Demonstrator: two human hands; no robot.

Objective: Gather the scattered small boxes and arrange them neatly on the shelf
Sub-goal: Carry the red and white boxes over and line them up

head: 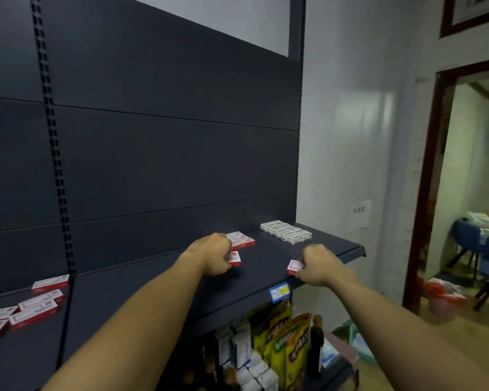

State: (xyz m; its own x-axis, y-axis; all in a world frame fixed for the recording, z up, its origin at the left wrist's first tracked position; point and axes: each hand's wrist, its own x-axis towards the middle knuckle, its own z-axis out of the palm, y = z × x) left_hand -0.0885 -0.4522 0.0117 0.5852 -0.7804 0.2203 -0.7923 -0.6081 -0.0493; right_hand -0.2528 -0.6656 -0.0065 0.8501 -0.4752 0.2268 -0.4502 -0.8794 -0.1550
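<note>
Curled fingers of the left hand [213, 256] grip a red-and-white box [234, 258]; the right hand [319, 265] pinches another box [295, 266] at three o'clock on the shelf [266, 275]. Both look light, stiff; hold the short edges.

shelf [266, 280] carrying all boxes | arranged block of boxes [285, 232] sitting at far right rear | two boxes [242, 240] lying left of it, behind left hand [213, 253] | single box [295, 266] lying near front edge, beside right hand [321, 265] | scattered boxes [26, 309] lying far left | packaged goods [280, 342] standing below shelf
</note>
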